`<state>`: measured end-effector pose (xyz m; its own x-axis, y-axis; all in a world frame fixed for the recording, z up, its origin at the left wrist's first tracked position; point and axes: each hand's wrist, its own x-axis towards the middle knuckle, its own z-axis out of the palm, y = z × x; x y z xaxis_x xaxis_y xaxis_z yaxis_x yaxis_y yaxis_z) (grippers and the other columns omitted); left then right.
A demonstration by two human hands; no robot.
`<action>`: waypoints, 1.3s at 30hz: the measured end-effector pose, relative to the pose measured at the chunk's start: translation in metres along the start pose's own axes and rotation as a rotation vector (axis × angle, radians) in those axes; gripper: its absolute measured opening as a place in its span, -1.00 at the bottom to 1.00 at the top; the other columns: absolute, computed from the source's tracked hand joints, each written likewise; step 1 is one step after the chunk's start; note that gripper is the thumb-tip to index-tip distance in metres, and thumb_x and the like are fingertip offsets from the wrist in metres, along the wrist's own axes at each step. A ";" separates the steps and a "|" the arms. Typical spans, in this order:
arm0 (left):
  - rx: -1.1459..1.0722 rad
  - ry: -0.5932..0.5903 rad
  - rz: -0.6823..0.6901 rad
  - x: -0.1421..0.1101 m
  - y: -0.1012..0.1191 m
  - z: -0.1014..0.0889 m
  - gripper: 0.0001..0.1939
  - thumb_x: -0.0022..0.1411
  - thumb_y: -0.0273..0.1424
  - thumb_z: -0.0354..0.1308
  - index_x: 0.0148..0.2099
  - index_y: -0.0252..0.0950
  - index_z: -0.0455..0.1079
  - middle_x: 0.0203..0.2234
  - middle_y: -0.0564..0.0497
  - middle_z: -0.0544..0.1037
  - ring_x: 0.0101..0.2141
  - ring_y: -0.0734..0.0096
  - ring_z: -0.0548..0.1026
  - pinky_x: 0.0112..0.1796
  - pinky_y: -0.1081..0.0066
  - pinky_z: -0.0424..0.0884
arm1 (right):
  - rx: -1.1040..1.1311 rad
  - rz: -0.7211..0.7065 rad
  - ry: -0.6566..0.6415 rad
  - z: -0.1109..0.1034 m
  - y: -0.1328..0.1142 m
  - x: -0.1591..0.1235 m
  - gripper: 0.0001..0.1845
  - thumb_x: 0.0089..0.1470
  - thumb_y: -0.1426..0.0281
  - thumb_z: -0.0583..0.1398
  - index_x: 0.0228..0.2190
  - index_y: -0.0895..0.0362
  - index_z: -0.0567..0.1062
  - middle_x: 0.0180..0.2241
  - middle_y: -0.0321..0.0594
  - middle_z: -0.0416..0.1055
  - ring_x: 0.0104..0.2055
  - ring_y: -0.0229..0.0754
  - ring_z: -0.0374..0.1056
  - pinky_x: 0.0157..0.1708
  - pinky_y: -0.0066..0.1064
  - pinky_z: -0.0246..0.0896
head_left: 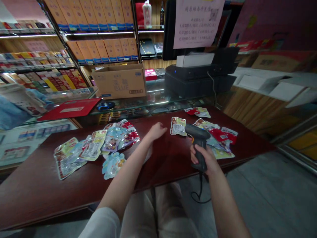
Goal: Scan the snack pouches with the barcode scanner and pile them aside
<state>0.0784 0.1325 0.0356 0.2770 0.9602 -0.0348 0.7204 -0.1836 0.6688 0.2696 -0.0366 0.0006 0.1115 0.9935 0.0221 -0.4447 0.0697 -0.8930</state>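
Observation:
My right hand point(204, 157) is wrapped round the handle of a dark barcode scanner point(198, 132), whose cord hangs down past the table's front edge. My left hand point(158, 131) is over the middle of the table, its fingers apart and loosely bent, holding nothing. Just right of those fingertips lies one small foil snack packet point(178, 126), not touched by them. A pile of colourful snack packets point(96, 143) spreads to the left of my left arm, with a pale blue packet point(113, 165) at its near side. More packets point(219, 140) lie behind and right of the scanner, which partly covers them.
The dark red table point(158, 165) stands against a glass counter. On that counter are a cardboard box point(121, 81), a red folder point(71, 109), a computer mouse point(105, 105) and a black register point(195, 81). A monitor with a paper notice point(198, 23) rises behind. Shelves of boxed goods line the back.

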 end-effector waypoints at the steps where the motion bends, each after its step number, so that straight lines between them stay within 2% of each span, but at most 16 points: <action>1: 0.041 -0.057 -0.023 0.004 0.008 0.011 -0.60 0.25 -0.24 0.24 0.04 -0.39 0.42 -0.10 -0.23 0.64 -0.08 0.16 0.60 -0.12 0.37 0.44 | 0.000 0.003 0.011 -0.004 -0.001 -0.002 -0.64 0.05 0.22 0.34 -0.17 0.09 0.39 -0.54 -0.46 0.28 -0.72 -0.42 0.13 -0.70 -0.49 0.06; 3: 0.077 -0.102 -0.044 0.011 0.023 0.029 -0.52 0.28 -0.19 0.22 0.09 -0.44 0.37 -0.03 -0.33 0.60 -0.02 0.08 0.58 -0.11 0.35 0.43 | 0.010 0.004 0.038 -0.011 -0.002 -0.005 -0.62 0.04 0.22 0.35 -0.15 0.09 0.40 -0.54 -0.47 0.28 -0.72 -0.42 0.13 -0.70 -0.50 0.06; 8: 0.167 -0.046 -0.102 0.019 0.043 0.055 -0.38 0.24 -0.12 0.26 0.17 -0.47 0.29 0.11 -0.42 0.50 0.10 0.00 0.51 -0.04 0.30 0.40 | 0.034 -0.007 0.084 -0.024 -0.001 -0.012 -0.61 0.03 0.21 0.35 -0.16 0.09 0.40 -0.54 -0.46 0.28 -0.73 -0.42 0.13 -0.71 -0.51 0.04; 14: 0.299 -0.024 -0.130 0.018 0.042 0.065 -0.58 0.23 -0.17 0.24 0.04 -0.33 0.42 0.10 -0.31 0.53 0.12 -0.03 0.48 0.06 0.16 0.35 | 0.030 0.005 0.041 -0.031 0.003 -0.014 -0.66 0.07 0.21 0.33 -0.19 0.07 0.38 -0.52 -0.43 0.29 -0.72 -0.41 0.14 -0.69 -0.48 0.10; 19: 0.271 0.023 -0.136 0.019 0.045 0.071 -0.27 0.15 0.06 0.24 0.14 -0.42 0.38 0.14 -0.48 0.44 0.17 -0.25 0.40 0.10 -0.03 0.29 | 0.042 -0.001 0.023 -0.030 0.005 -0.014 -0.70 0.07 0.21 0.32 -0.24 0.06 0.39 -0.51 -0.40 0.28 -0.70 -0.40 0.15 -0.69 -0.46 0.10; 23: 0.271 -0.027 -0.150 0.024 0.045 0.072 -0.34 0.11 0.00 0.30 0.09 -0.38 0.41 0.16 -0.50 0.42 0.19 -0.27 0.38 0.12 -0.08 0.25 | 0.054 -0.017 0.031 -0.032 0.005 -0.014 -0.70 0.07 0.18 0.32 -0.29 0.07 0.37 -0.51 -0.39 0.28 -0.70 -0.38 0.13 -0.70 -0.44 0.09; 25: 0.189 -0.028 -0.158 0.027 0.040 0.071 -0.40 0.04 -0.08 0.37 0.03 -0.36 0.43 0.15 -0.46 0.45 0.19 -0.26 0.39 0.14 -0.09 0.24 | 0.059 -0.017 0.035 -0.032 0.005 -0.015 -0.69 0.06 0.18 0.33 -0.27 0.07 0.38 -0.52 -0.39 0.28 -0.70 -0.38 0.13 -0.70 -0.44 0.08; 27: -0.004 -0.002 -0.158 0.028 0.032 0.068 -0.49 -0.03 -0.21 0.43 -0.06 -0.32 0.45 0.08 -0.37 0.52 0.17 -0.20 0.42 0.14 -0.05 0.26 | 0.051 -0.001 0.038 -0.031 0.004 -0.015 -0.68 0.07 0.19 0.33 -0.22 0.07 0.38 -0.52 -0.40 0.28 -0.70 -0.37 0.14 -0.69 -0.43 0.09; 31: -0.323 0.025 -0.148 0.027 0.015 0.061 -0.74 0.03 -0.41 0.35 -0.19 -0.29 0.43 -0.15 -0.16 0.63 -0.03 0.09 0.58 0.01 0.17 0.43 | 0.026 0.006 0.041 -0.029 0.003 -0.015 -0.65 0.07 0.20 0.32 -0.18 0.07 0.39 -0.52 -0.42 0.28 -0.71 -0.38 0.14 -0.69 -0.44 0.09; 35: -0.495 0.065 -0.152 0.016 0.002 0.046 -0.85 0.17 -0.47 0.20 -0.18 -0.33 0.36 -0.23 -0.14 0.62 -0.23 0.24 0.63 -0.20 0.29 0.54 | -0.002 0.026 0.037 -0.024 0.000 -0.015 -0.62 0.05 0.20 0.33 -0.15 0.09 0.40 -0.52 -0.44 0.28 -0.71 -0.42 0.15 -0.69 -0.48 0.08; 37: -0.579 0.092 -0.143 0.008 -0.004 0.037 -0.85 0.22 -0.48 0.14 -0.14 -0.32 0.31 -0.21 -0.13 0.62 -0.25 0.29 0.63 -0.26 0.32 0.56 | -0.013 0.051 0.024 -0.018 -0.001 -0.016 -0.57 0.05 0.21 0.34 -0.10 0.10 0.41 -0.52 -0.46 0.28 -0.72 -0.42 0.15 -0.69 -0.49 0.06; 39: -0.638 0.134 -0.127 -0.002 -0.011 0.027 -0.80 0.24 -0.48 0.13 -0.07 -0.30 0.27 -0.17 -0.12 0.61 -0.21 0.30 0.63 -0.23 0.31 0.57 | -0.018 0.072 0.009 -0.010 -0.001 -0.016 -0.54 0.04 0.20 0.34 -0.06 0.10 0.41 -0.53 -0.46 0.28 -0.72 -0.42 0.15 -0.70 -0.50 0.05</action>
<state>0.0869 0.1267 0.0082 0.1035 0.9916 -0.0772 0.2129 0.0537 0.9756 0.2768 -0.0534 -0.0029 0.0876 0.9951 -0.0460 -0.4361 -0.0032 -0.8999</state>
